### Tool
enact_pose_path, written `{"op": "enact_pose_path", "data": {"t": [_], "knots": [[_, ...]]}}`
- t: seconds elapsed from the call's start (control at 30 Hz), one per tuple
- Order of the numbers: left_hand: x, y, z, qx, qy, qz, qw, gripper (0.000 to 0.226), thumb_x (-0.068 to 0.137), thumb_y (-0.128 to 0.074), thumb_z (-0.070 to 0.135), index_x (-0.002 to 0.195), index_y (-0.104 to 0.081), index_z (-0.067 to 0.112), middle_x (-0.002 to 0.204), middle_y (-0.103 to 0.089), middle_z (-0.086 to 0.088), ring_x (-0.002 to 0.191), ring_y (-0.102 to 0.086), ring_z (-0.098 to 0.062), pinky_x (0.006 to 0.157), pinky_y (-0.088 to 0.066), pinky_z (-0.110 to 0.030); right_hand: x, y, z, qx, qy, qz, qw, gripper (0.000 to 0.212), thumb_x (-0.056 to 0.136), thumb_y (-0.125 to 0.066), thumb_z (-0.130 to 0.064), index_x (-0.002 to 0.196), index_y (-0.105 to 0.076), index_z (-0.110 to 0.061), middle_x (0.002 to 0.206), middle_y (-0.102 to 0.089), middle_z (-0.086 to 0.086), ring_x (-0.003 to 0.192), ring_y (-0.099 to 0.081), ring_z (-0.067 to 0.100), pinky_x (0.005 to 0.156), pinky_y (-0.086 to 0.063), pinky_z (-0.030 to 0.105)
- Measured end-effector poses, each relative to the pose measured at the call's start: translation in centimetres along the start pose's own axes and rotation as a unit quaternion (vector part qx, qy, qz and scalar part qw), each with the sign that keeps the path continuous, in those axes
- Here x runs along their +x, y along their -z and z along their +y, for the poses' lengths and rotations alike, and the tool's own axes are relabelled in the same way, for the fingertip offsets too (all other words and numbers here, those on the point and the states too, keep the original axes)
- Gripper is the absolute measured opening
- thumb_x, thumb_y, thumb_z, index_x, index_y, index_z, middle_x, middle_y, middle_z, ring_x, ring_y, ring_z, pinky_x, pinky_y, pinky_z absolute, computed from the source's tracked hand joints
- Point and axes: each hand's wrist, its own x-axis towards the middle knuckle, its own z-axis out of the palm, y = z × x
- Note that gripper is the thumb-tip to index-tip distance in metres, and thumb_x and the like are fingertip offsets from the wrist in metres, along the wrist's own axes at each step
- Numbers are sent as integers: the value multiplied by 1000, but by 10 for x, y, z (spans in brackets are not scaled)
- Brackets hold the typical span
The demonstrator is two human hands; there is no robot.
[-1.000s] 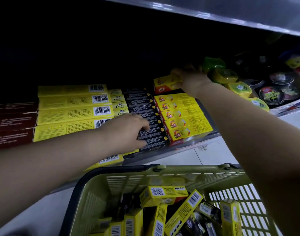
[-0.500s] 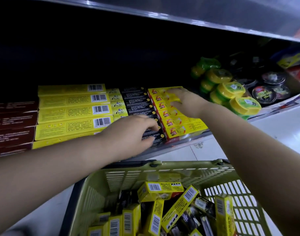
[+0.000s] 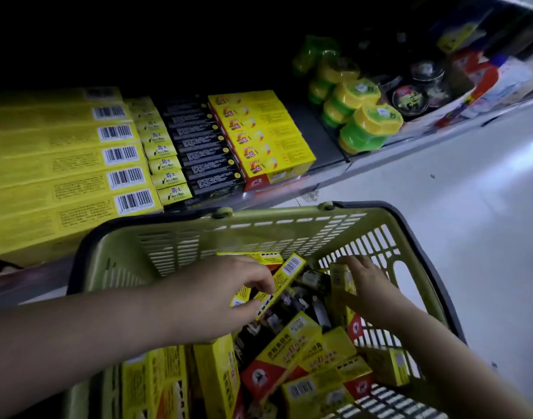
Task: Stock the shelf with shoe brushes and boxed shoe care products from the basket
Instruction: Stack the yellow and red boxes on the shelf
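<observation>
A green basket [image 3: 198,237] in front of the shelf holds several yellow and red shoe care boxes [image 3: 289,355] and dark items. My left hand [image 3: 216,294] is inside it, thumb and fingers pinched on a long yellow box [image 3: 284,275] that lies tilted. My right hand [image 3: 366,278] rests on an upright yellow box [image 3: 340,285] by the basket's right wall; whether it grips that box is unclear. On the shelf [image 3: 319,164] lie rows of yellow boxes [image 3: 62,164], black boxes [image 3: 204,152] and yellow-red boxes [image 3: 265,134].
Green and yellow round tubs [image 3: 364,122] and dark tins [image 3: 413,98] stand on the shelf to the right. A bare strip of shelf lies between the yellow-red boxes and the tubs. White floor [image 3: 440,207] spreads right of the basket.
Both hands have left the shelf and come down into the basket. The yellow-red box my right hand held now lies in its row on the shelf.
</observation>
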Motion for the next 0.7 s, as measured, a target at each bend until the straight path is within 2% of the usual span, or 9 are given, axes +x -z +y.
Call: {"op": "enact_pose_path", "data": {"t": [0.1, 0.17, 0.23, 0.3, 0.47, 0.53, 0.6, 0.63, 0.7], "knots": [[-4, -12, -9, -29, 35, -30, 999, 18, 89, -55, 29, 105, -58, 37, 100, -51, 33, 99, -43, 20, 82, -30, 3, 4, -26, 8, 12, -54, -48, 997, 74, 93, -51, -21, 148, -4, -8, 153, -11, 17, 139, -20, 34, 110, -25, 39], [-5, -17, -16, -43, 66, -47, 996, 17, 89, -56, 29, 101, -55, 42, 101, -53, 32, 98, -47, 19, 88, -39, -9, 12, -33, 8, 24, -69, -37, 997, 81, 91, -55, -24, 149, 0, -7, 152, -8, 19, 139, -18, 38, 112, -25, 42], [-7, -22, -21, -56, 98, -60, 992, 17, 89, -56, 28, 100, -56, 40, 103, -57, 27, 99, -51, 13, 91, -44, -22, 18, -36, 9, -12, -73, -12, 997, 80, 87, -61, -30, 146, -12, -9, 146, -19, 19, 134, -27, 38, 109, -30, 41], [-10, -25, -25, -61, 123, -71, 988, 19, 88, -56, 25, 105, -59, 36, 104, -60, 22, 98, -54, 9, 90, -45, -27, 21, -35, 10, -66, -43, 7, 997, 72, 83, -65, -38, 139, -29, -9, 137, -30, 15, 126, -33, 34, 105, -33, 39], [-11, -28, -28, -110, 143, -82, 980, 20, 91, -54, 22, 107, -57, 34, 101, -62, 18, 93, -57, 5, 82, -48, -21, 18, -18, 12, 103, -18, -10, 995, 48, 77, -75, -26, 117, -51, -21, 126, -38, 9, 96, -55, 21, 84, -52, 34], [-9, -28, -27, -152, 155, -75, 973, 19, 90, -56, 21, 105, -58, 33, 100, -64, 15, 90, -59, 4, 80, -50, -19, 13, -3, 10, 132, 26, 43, 990, 35, 79, -73, -26, 108, -54, -28, 117, -50, 6, 87, -57, 17, 78, -52, 34], [-8, -27, -26, -214, 165, -74, 960, 20, 89, -59, 27, 107, -55, 35, 104, -63, 13, 93, -60, 2, 85, -50, -20, 6, 15, -2, 266, 64, 101, 957, 29, 81, -71, -25, 104, -55, -34, 109, -59, 3, 89, -61, 18, 80, -54, 39], [-7, -26, -25, -238, 166, -78, 954, 26, 85, -60, 36, 110, -53, 37, 108, -61, 14, 98, -59, 2, 88, -49, -20, 2, 23, -12, 374, 79, 96, 919, 30, 80, -70, -24, 105, -57, -35, 106, -62, 1, 91, -63, 18, 81, -55, 38], [-6, -25, -21, -299, 175, -84, 934, 43, 71, -56, 55, 112, -47, 45, 110, -60, 23, 105, -56, 8, 84, -47, -11, -5, 31, -33, 598, 131, -12, 790, 37, 78, -67, -18, 112, -60, -32, 96, -68, -1, 86, -66, 16, 78, -55, 32]]}}
